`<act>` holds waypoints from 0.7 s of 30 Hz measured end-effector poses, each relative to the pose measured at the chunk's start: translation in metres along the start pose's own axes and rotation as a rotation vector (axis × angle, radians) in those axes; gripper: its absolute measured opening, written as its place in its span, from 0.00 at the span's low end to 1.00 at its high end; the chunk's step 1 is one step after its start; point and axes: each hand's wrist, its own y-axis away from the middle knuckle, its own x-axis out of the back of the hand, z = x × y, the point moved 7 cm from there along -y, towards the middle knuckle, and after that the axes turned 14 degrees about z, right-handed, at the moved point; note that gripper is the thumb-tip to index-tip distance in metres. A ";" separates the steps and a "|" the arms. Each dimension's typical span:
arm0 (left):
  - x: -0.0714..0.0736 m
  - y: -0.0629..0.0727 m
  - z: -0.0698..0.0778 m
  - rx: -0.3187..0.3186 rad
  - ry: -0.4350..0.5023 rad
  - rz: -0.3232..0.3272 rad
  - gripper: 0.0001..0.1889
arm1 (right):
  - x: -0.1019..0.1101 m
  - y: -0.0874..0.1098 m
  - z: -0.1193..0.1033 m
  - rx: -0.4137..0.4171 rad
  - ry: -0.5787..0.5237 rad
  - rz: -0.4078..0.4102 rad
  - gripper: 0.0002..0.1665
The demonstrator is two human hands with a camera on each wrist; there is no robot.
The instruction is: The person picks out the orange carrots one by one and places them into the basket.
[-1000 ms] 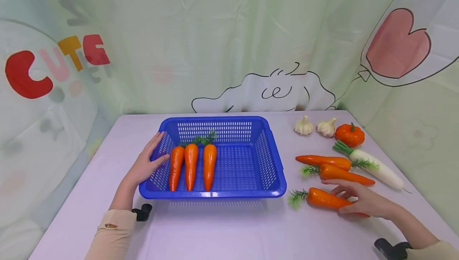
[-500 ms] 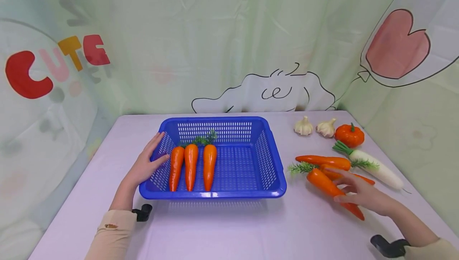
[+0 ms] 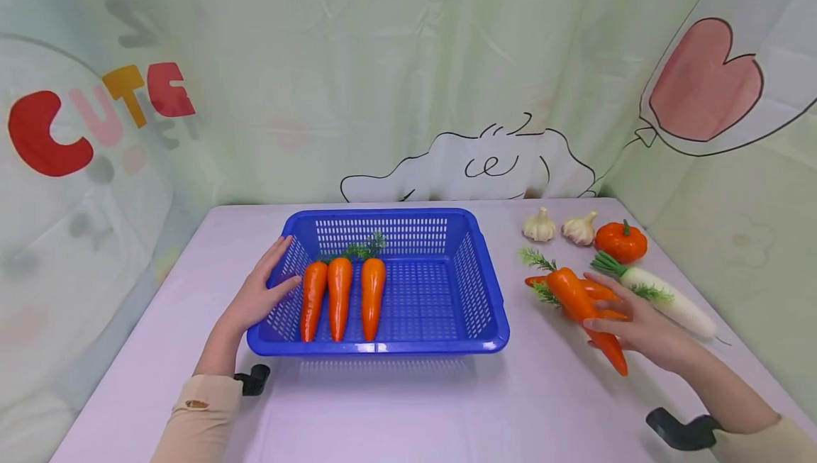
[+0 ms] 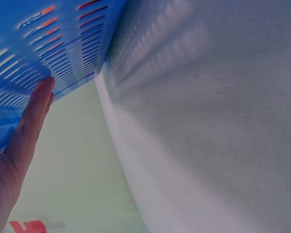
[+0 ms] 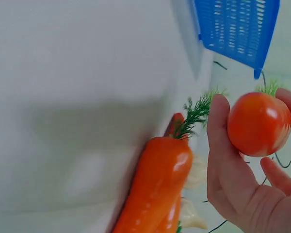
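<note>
My left hand (image 3: 255, 296) rests on the left side of a blue plastic basket (image 3: 408, 347), its fingers straight along the perforated wall in the left wrist view. Inside the basket lie three orange carrots (image 3: 340, 300) with green tops, side by side at the left. On the right, my right hand (image 3: 647, 325) grips a carrot (image 3: 570, 293) round its middle, leafy end pointing away. The right wrist view shows this carrot (image 5: 259, 124) end-on between thumb and fingers, raised off the table. Two more carrots lie below it, partly hidden; one carrot (image 5: 155, 184) shows large in that view.
A white radish (image 3: 676, 300) with a green top lies right of the carrots. Two garlic bulbs, the nearer-left garlic bulb (image 3: 539, 225) and another garlic bulb (image 3: 579, 227), sit at the back right beside a small orange pumpkin (image 3: 621, 242). A patterned curtain (image 3: 408, 80) hangs behind the table.
My right hand has picked up the nearest carrot, turned it and carried it away from me, over the other carrots. The left hand and basket have stayed put.
</note>
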 end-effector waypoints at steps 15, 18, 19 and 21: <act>0.001 0.001 0.002 0.005 -0.003 -0.007 0.38 | -0.012 -0.006 -0.046 -0.036 -0.109 -0.029 0.47; 0.001 0.001 0.002 0.007 0.000 -0.006 0.38 | -0.017 -0.009 -0.056 -0.034 -0.100 -0.018 0.48; 0.001 0.001 0.001 0.007 0.000 -0.007 0.38 | -0.018 -0.010 -0.059 -0.029 -0.101 -0.016 0.48; 0.001 0.001 0.001 0.008 0.001 -0.008 0.38 | -0.020 -0.011 -0.066 -0.023 -0.100 -0.007 0.49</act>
